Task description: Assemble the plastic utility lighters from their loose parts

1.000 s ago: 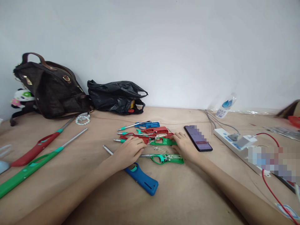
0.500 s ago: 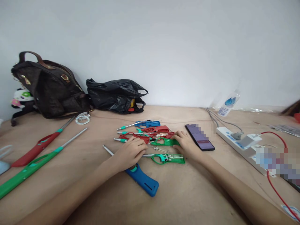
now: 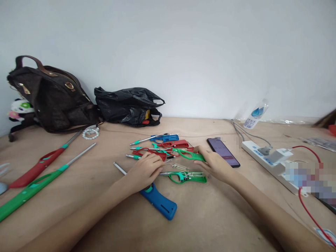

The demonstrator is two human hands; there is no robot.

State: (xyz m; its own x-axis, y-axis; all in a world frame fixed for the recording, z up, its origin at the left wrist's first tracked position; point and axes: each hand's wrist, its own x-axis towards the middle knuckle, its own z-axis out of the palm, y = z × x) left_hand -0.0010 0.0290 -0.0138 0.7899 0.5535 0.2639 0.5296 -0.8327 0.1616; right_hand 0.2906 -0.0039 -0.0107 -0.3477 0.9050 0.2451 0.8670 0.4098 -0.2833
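Observation:
My right hand [image 3: 214, 163] grips a green lighter shell half [image 3: 190, 155], held slightly above the other parts. My left hand [image 3: 147, 169] rests with its fingers curled over the middle of the group; what is under them is hidden. From beside it, the metal tube of an opened green lighter [image 3: 187, 177] runs out, its inner parts showing. A clear fuel tank [image 3: 180, 167] lies between the two green pieces. Farther back are opened red lighters [image 3: 173, 144] and an opened blue lighter [image 3: 168, 138]. A closed blue lighter [image 3: 160, 203] lies partly beneath my left hand.
At left lie a long red lighter [image 3: 39, 168] and a long green lighter [image 3: 34, 192]. A backpack [image 3: 55, 98], a bead bracelet [image 3: 90, 133] and a black plastic bag [image 3: 126, 106] sit behind. To the right are a phone [image 3: 223, 153], a power strip [image 3: 258, 159] and a bottle [image 3: 256, 114].
My right hand has lifted the green shell half and tilted it, uncovering more of the clear tank. My left hand has barely moved. The view has shifted slightly.

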